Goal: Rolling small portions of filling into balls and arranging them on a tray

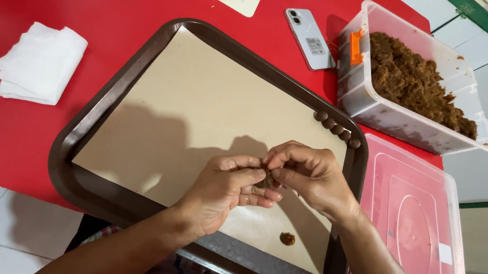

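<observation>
Both hands, left hand [223, 186] and right hand [307, 172], pinch a small roundish brown lump [266, 179], no clear long axis

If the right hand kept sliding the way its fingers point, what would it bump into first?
The right hand points left, so it would first meet the left hand, whose fingers already touch it around a small brown lump of filling.

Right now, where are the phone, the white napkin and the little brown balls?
Phone [308, 38], head view, middle of its back.
White napkin [40, 62], head view, centre of the folded stack.
Little brown balls [337, 129], head view, middle ball of the row.
</observation>
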